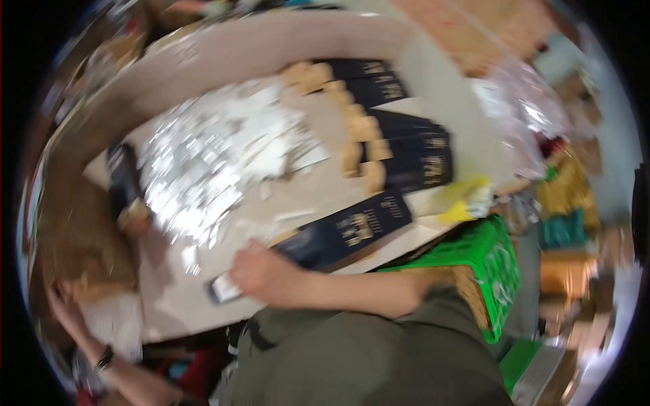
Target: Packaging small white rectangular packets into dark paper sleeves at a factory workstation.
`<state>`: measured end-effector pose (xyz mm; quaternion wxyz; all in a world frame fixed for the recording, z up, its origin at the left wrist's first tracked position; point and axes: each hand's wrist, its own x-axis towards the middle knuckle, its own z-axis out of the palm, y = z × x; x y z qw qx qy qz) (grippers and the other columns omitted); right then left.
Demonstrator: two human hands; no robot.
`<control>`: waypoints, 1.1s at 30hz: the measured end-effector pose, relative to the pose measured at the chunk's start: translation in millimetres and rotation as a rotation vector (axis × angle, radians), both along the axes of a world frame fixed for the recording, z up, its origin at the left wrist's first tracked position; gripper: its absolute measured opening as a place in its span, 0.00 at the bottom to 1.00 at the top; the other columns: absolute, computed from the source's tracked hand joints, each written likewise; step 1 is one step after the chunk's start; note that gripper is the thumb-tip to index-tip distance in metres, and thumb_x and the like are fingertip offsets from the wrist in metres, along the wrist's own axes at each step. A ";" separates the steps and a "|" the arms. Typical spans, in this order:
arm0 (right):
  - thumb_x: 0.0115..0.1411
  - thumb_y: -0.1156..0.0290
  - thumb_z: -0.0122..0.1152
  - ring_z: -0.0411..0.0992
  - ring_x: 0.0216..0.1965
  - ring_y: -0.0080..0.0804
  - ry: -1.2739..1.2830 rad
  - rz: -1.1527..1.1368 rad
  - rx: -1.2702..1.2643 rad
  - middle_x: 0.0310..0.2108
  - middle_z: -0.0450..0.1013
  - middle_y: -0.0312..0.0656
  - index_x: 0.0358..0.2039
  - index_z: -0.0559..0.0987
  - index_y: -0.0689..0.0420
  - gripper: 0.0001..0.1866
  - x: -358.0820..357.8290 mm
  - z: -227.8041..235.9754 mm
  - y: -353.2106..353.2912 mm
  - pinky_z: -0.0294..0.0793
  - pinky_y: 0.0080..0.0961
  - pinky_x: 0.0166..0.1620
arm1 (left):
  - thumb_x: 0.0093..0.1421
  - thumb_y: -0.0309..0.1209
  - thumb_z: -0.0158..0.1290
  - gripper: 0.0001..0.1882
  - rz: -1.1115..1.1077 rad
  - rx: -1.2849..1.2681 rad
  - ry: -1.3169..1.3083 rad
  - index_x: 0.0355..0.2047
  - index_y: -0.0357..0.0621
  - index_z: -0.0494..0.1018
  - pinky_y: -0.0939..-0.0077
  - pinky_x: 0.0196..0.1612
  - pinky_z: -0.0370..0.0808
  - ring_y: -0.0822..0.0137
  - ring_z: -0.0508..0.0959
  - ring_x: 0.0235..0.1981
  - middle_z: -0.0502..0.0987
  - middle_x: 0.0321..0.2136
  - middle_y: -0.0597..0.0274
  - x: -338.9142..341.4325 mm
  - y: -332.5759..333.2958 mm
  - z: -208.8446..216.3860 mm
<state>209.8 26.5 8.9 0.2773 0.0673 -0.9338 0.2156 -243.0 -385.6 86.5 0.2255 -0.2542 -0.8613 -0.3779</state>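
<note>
My right hand [261, 274] looks curled over the near edge of a wide, light-walled box or bin [203, 304]. A small white thing with a dark edge [227, 287] shows at its fingers; blur hides its kind. Beside that hand lies a long dark blue package with gold print [345, 230]. My left hand [64, 308], smeared by motion, is at the far left next to a brown cardboard piece [91, 287] and crumpled clear plastic [122, 321]. Inside the box is a heap of shiny silver packets [196, 159] with white packets [271, 142] beside it.
More dark blue packages with tan ends [413, 149] line the box's right side; another [123, 176] leans at its left. A green plastic crate [500, 271] stands at my right. Behind it are yellow film [467, 199], clear plastic wrap [525, 111] and several cartons [569, 271].
</note>
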 end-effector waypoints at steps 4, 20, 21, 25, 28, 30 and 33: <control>0.46 0.70 0.69 0.72 0.43 0.42 -0.171 -0.122 -0.072 0.36 0.72 0.43 0.27 0.75 0.56 0.11 41.9 16.8 30.1 0.66 0.45 0.53 | 0.70 0.35 0.47 0.15 0.193 0.652 -0.427 0.44 0.33 0.75 0.77 0.43 0.73 0.74 0.75 0.38 0.77 0.37 0.67 170.6 56.0 -94.5; 0.45 0.67 0.73 0.66 0.55 0.54 -0.414 -0.004 -0.023 0.54 0.68 0.56 0.37 0.75 0.62 0.21 24.5 14.9 24.6 0.66 0.42 0.57 | 0.55 0.19 0.62 0.06 -0.660 0.028 -0.659 0.34 0.38 0.80 0.77 0.38 0.79 0.69 0.80 0.36 0.76 0.36 0.60 344.4 264.5 -101.7; 0.45 0.67 0.73 0.66 0.55 0.54 -0.412 -0.010 -0.016 0.54 0.68 0.56 0.37 0.75 0.62 0.21 23.6 15.6 27.7 0.66 0.42 0.57 | 0.55 0.19 0.62 0.06 -0.493 0.029 -0.684 0.34 0.36 0.79 0.77 0.39 0.79 0.69 0.80 0.37 0.77 0.36 0.60 340.6 263.1 -103.6; 0.44 0.68 0.72 0.67 0.54 0.53 -0.424 -0.007 -0.002 0.51 0.69 0.54 0.40 0.75 0.62 0.23 27.8 15.2 27.8 0.67 0.43 0.56 | 0.59 0.21 0.59 0.11 -0.543 0.120 -0.918 0.43 0.34 0.75 0.76 0.44 0.78 0.70 0.80 0.39 0.78 0.39 0.61 363.7 277.7 -98.7; 0.44 0.69 0.71 0.69 0.50 0.53 -0.407 0.019 -0.070 0.48 0.69 0.52 0.43 0.76 0.58 0.24 30.0 17.9 32.2 0.69 0.43 0.53 | 0.57 0.24 0.61 0.24 -0.804 0.071 -1.032 0.53 0.37 0.69 0.70 0.52 0.74 0.64 0.78 0.45 0.76 0.43 0.58 372.6 275.3 -66.7; 0.44 0.70 0.69 0.71 0.44 0.51 -0.373 0.054 -0.103 0.44 0.69 0.50 0.47 0.77 0.50 0.26 32.4 14.8 43.3 0.72 0.41 0.47 | 0.50 0.33 0.67 0.32 -0.615 -0.137 -0.487 0.54 0.41 0.68 0.62 0.52 0.73 0.54 0.75 0.47 0.75 0.43 0.53 361.2 267.6 -49.6; 0.48 0.69 0.65 0.72 0.35 0.45 -0.222 0.211 -0.022 0.34 0.70 0.46 0.38 0.79 0.51 0.14 27.3 36.8 42.9 0.74 0.37 0.39 | 0.37 0.36 0.71 0.35 -0.674 -0.589 -0.034 0.47 0.45 0.72 0.63 0.42 0.73 0.52 0.75 0.39 0.74 0.36 0.55 341.5 256.8 -61.1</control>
